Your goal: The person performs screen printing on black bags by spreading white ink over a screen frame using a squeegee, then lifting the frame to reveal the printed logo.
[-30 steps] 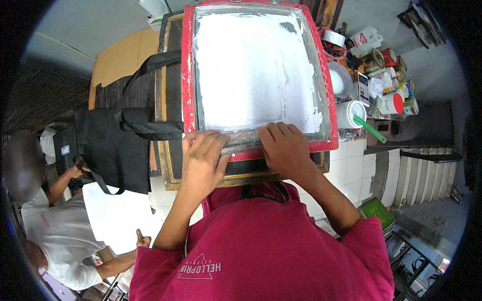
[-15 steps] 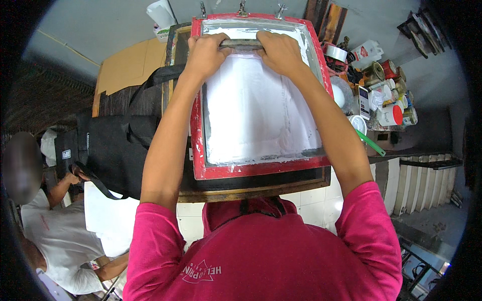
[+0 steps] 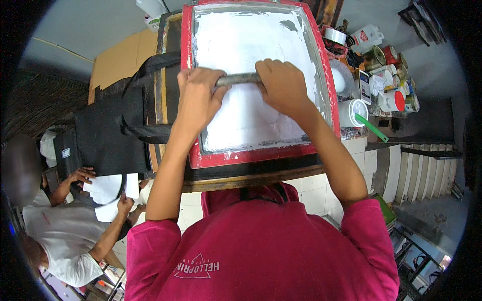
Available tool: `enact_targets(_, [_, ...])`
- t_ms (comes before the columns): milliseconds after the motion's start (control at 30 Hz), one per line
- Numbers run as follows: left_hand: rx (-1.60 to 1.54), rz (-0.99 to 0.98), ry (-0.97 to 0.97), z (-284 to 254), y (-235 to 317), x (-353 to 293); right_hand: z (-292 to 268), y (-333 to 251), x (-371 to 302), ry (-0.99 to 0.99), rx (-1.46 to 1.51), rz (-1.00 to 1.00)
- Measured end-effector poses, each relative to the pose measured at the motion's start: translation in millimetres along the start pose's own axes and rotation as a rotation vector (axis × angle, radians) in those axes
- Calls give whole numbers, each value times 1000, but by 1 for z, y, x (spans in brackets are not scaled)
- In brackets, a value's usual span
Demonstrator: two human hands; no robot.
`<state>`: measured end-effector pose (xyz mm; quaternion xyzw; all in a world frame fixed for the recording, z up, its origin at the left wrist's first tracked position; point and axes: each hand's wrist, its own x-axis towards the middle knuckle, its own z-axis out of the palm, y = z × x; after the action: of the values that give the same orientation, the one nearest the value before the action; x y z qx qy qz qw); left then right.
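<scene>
A red-framed printing screen (image 3: 187, 40) lies in front of me, its mesh coated with white ink (image 3: 236, 40). Across the screen runs a squeegee (image 3: 240, 79), gripped at both ends. My left hand (image 3: 197, 98) is closed round its left end, thumb on the near side. My right hand (image 3: 283, 89) wraps the right end, knuckles up. Between the hands only the grey bar of the handle shows; the blade's contact with the mesh is hard to make out. White ink streaks the inner border of the frame.
Right of the screen stands a white tub (image 3: 350, 111) with a green-handled tool (image 3: 372, 128), near several paint cans (image 3: 374, 58). A black bag (image 3: 109, 133) and cardboard (image 3: 118, 60) are at left. A co-worker (image 3: 65, 233) there handles white sheets (image 3: 106, 189).
Both my hands have drawn the squeegee from the far end of the screen toward me, leaving white ink behind it. The co-worker's hands and the white sheets have moved.
</scene>
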<state>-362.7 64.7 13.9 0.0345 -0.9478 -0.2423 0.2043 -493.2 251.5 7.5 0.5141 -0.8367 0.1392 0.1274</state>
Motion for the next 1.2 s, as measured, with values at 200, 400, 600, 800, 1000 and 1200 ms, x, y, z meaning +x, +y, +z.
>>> enact_targets(200, [-21,-45,-44,-14,34,-56,-18,-36,-50,-14,52,-6])
enact_targets(400, [-18,-68,-82,-23,62,-106,-33,-64,-91,-123,69,-4])
enact_targets(600, [-26,-132,-41,-13,66,-146,-27,-79,-124,-50,45,-31])
enact_targets(800, [175,-119,140,9,35,-177,-32,-73,-124,29,128,-60])
enact_targets(1000, [195,67,505,-46,46,-143,-109,-60,-93,383,168,-161])
enact_targets(1200, [-361,29,842,-78,70,-59,-194,-37,10,648,-187,-247])
